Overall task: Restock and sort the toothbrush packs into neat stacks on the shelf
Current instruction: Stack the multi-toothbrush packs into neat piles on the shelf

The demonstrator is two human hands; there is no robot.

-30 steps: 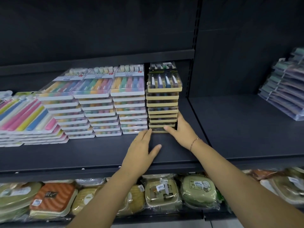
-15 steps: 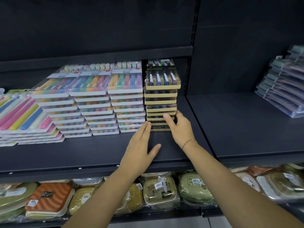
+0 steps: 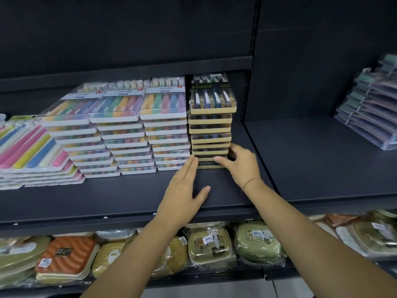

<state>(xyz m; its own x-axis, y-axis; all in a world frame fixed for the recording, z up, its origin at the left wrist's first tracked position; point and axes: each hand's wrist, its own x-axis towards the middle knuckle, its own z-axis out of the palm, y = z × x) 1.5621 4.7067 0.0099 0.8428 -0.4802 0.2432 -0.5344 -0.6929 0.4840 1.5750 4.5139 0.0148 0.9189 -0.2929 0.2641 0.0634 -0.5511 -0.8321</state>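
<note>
Squaring mid-frame tan-edged clear-plastic toothbrush pack stack [image 3: 210, 134], seemingly stiff, light, slippery: left hand [image 3: 182, 190] flat at front, right hand [image 3: 240, 164] gripping lower side edge.

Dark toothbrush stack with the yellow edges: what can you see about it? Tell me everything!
The stack of clear plastic packs with tan-yellow card edges stands upright, slightly uneven, at the right end of the dark metal shelf, close beside the white-edged pastel stack. The top pack shows four dark brushes. The left hand touches its lower left front corner with straight fingers; the right hand grips its lower right side.
</note>
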